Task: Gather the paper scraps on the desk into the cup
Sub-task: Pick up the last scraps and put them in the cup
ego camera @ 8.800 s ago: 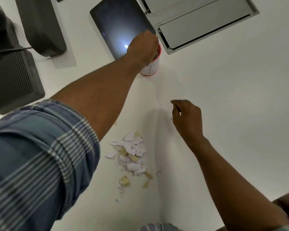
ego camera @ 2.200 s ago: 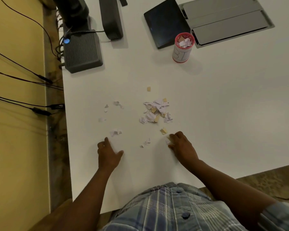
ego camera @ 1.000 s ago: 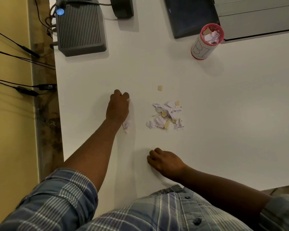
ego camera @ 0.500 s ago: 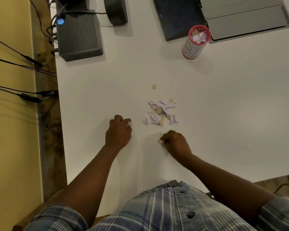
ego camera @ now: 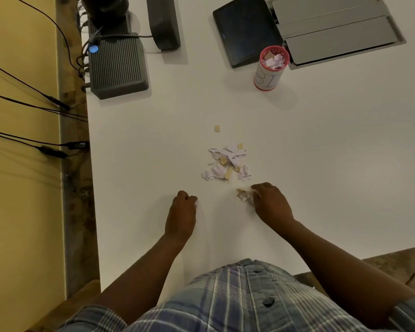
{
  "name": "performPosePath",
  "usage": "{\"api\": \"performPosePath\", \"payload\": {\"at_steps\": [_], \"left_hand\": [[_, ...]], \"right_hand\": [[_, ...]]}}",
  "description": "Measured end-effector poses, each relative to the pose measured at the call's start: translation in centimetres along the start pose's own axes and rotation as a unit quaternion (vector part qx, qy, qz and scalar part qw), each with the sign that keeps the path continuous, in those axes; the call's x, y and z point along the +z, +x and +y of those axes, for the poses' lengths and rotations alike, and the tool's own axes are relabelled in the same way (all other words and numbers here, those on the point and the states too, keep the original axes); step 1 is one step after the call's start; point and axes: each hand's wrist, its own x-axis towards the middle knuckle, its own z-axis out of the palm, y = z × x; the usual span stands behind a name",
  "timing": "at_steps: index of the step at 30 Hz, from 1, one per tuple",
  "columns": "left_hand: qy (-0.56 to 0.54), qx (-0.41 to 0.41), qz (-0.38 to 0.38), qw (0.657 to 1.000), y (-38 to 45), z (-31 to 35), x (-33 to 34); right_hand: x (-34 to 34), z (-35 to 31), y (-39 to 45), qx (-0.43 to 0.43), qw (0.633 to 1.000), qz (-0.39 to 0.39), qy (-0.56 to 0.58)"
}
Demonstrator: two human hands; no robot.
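Observation:
A pile of white and tan paper scraps lies mid-desk. One tan scrap sits alone just beyond it. The red-rimmed white cup stands far right, upright, with scraps inside. My left hand rests on the desk below-left of the pile, fingers curled, a bit of white paper showing at its fingertips. My right hand lies below-right of the pile, its fingers curled against a small clump of scraps on the desk.
A dark ribbed box with cables stands at the far left, next to a dark stand. A black tablet and a grey folded cover lie behind the cup. The white desk ends at left and near edges.
My left hand has slid toward me and rightward with scraps under its fingers. My right hand has moved right, and a small clump of scraps now shows beside its fingers.

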Motion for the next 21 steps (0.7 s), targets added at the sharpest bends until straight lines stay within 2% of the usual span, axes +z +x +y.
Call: {"api": "performPosePath", "payload": {"at_steps": [2,5,10,15,21], "left_hand": [[0.0,0.01,-0.002,1.0,0.0,-0.1,0.0],[-0.026,-0.001,0.004,1.0,0.1,-0.2,0.0],[-0.058,-0.016,0.008,0.998,0.5,-0.1,0.0],[-0.067,-0.02,0.03,0.997,1.0,0.1,-0.2],[-0.105,-0.041,0.058,0.992,2.4,0.7,-0.2]], "right_hand": [[0.3,0.7,-0.6,0.018,0.999,-0.007,-0.041],[1.2,0.6,-1.2,0.019,0.998,-0.044,-0.045],[2.6,-1.9,-0.6,-0.057,0.995,-0.041,-0.065],[2.9,-2.6,-0.6,-0.192,0.963,-0.071,-0.174],[3.2,-1.5,-0.5,-0.244,0.95,-0.073,-0.181]]}}
